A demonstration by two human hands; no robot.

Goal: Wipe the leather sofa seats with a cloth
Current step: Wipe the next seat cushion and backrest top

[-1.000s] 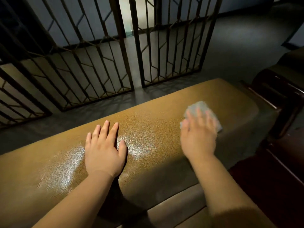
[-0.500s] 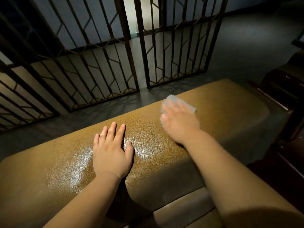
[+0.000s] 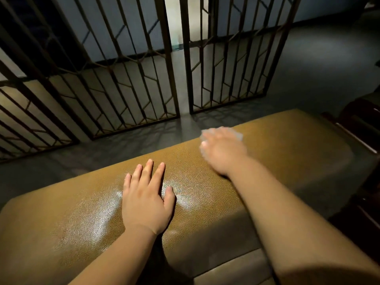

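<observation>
1. Head view, your hands: your left hand (image 3: pixel 146 199) lies flat on the tan leather sofa seat (image 3: pixel 86 219), palm down, fingers straight and slightly spread, thumb out to the right, holding nothing; your right hand (image 3: pixel 223 152) reaches further out across the same surface, blurred by motion, pressing down on a pale cloth (image 3: pixel 236 134); its fingers look laid over the cloth rather than curled round it, though the blur keeps you from telling exactly.
2. Head view, the cloth: it sits on the top of the leather near the far edge, right of centre, mostly hidden under your right hand; only its pale edge shows beyond the fingertips and at the left of the hand.
3. Head view, the surroundings: the leather shines with bright patches on both sides of your left hand; beyond the seat a dark metal gate (image 3: pixel 131 79) stands on a grey floor (image 3: pixel 308 68); dark wooden furniture (image 3: pixel 362 128) stands just beside the sofa's right end.
</observation>
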